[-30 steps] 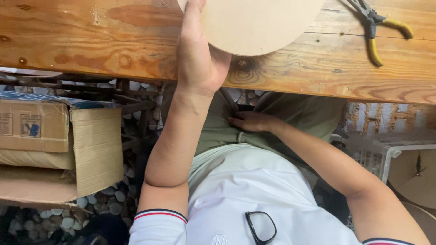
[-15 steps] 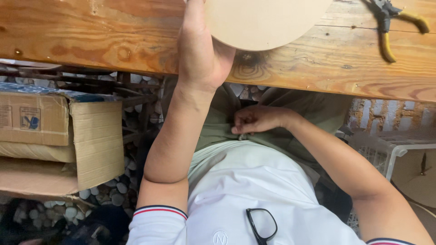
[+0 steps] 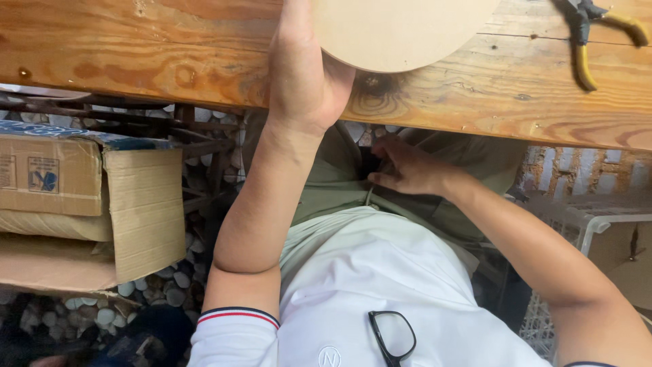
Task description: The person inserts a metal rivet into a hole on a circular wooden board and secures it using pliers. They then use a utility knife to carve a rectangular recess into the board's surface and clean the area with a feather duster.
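Left hand (image 3: 302,75) resting on round board (image 3: 401,30) at tabletop (image 3: 136,54) near edge, grip hidden, board cut off above, right hand (image 3: 407,170) at lap, fingers loosely curled, holding nothing visible, pliers (image 3: 598,37) partly cropped at far right.

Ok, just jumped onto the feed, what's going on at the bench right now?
A seated person looks down at a wooden workbench. Their left hand rests on the bench edge against a round tan disc, thumb at its rim. Their right hand is down in their lap, below the bench, at the waist of olive trousers. Yellow-handled pliers lie untouched on the bench to the right. An open cardboard box sits on the left.
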